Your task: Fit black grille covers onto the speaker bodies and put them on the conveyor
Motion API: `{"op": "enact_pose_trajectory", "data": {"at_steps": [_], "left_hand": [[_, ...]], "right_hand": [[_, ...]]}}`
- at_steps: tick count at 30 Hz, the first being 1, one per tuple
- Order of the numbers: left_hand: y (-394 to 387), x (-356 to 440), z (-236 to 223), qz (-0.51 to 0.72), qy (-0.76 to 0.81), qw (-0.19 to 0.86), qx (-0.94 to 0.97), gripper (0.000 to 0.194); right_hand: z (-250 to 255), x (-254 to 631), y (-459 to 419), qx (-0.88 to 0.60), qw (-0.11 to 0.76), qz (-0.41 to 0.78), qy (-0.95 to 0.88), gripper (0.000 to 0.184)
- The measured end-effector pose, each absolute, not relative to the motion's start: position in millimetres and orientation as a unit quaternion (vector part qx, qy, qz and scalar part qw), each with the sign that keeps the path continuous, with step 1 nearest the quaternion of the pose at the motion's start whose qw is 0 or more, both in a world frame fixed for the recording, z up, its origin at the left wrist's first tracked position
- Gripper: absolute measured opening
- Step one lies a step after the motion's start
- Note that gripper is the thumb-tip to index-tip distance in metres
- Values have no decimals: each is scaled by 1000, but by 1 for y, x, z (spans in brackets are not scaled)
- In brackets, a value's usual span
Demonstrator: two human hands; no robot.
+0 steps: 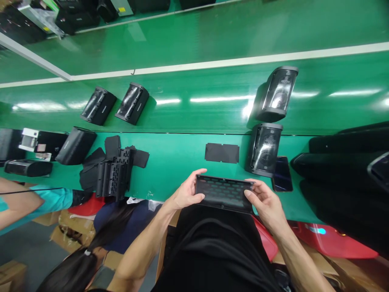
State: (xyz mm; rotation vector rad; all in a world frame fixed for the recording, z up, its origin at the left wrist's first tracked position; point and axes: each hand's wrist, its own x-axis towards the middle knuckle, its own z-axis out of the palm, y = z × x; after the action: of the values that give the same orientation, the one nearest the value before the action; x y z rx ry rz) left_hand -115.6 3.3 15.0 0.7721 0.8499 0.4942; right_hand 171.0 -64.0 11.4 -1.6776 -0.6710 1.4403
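A black perforated grille panel (224, 194) is held flat over the near edge of the green bench (176, 162). My left hand (188, 191) grips its left end, thumb on top and fingers curled around the edge. My right hand (263, 200) grips its right end the same way. A flat black sheet (221, 153) lies on the bench just beyond the panel. Right of that sheet stands an upright black speaker (264, 149), with a dark phone (282, 174) lying beside it.
A green conveyor belt (197, 109) carries three black speakers (278, 94), (132, 103), (97, 105). A stack of grille panels and black sheets (113, 172) sits at left. A co-worker with a ponytail (79, 259) and a teal sleeve (45, 200) are at lower left. Large black housings (343, 178) crowd the right.
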Motion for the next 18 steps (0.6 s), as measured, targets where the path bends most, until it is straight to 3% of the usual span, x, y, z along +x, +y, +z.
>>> {"op": "enact_pose_trajectory", "data": {"at_steps": [12, 18], "left_hand": [[10, -115, 15, 193, 468, 767, 396, 81], [9, -110, 8, 207, 438, 807, 338, 85]], "right_hand": [[-10, 172, -69, -638, 434, 617, -159, 37], [-8, 168, -63, -636, 439, 625, -113, 45]]}}
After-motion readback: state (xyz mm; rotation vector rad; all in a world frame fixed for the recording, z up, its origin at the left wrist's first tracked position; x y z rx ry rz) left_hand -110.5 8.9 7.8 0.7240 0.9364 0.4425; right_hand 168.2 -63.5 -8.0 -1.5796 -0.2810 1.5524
